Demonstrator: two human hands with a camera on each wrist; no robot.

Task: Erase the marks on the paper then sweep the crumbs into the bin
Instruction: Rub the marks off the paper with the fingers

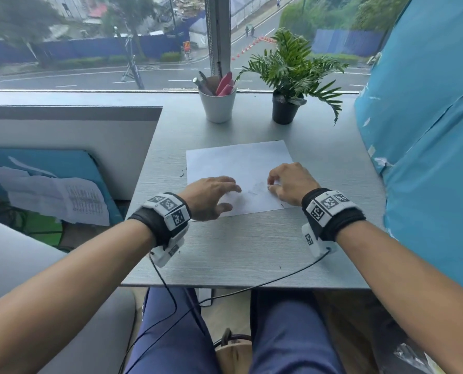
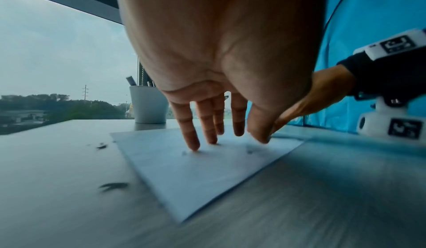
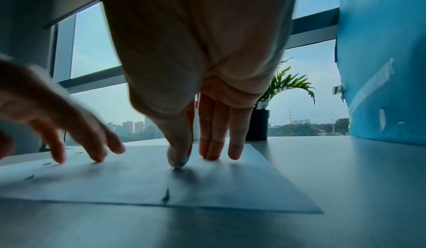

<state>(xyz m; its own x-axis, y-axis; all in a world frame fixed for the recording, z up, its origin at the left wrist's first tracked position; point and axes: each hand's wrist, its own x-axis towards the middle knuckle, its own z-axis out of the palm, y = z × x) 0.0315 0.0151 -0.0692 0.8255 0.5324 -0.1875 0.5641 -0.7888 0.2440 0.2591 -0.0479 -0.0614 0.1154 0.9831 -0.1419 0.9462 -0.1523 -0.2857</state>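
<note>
A white sheet of paper [image 1: 238, 163] lies flat on the grey table [image 1: 252, 252]. My left hand [image 1: 219, 195] rests on its near left part, and the straight spread fingertips [image 2: 194, 146] press the paper [image 2: 196, 179] down. My right hand [image 1: 279, 182] pinches a small eraser [image 1: 269, 187] between thumb and forefinger. The eraser tip [image 3: 178, 164] touches the sheet [image 3: 230, 188] beside a faint grey smudge [image 1: 254, 190]. Dark eraser crumbs [image 1: 182, 174] lie on the table left of the paper, and one crumb [image 3: 166, 195] sits near the paper's front edge.
At the back by the window stand a white cup of pens [image 1: 218, 103] and a potted plant [image 1: 285, 106]. A blue covered panel [image 1: 427, 130] borders the table's right side. Below the table's front edge, a tan bag [image 1: 233, 349] sits between my legs.
</note>
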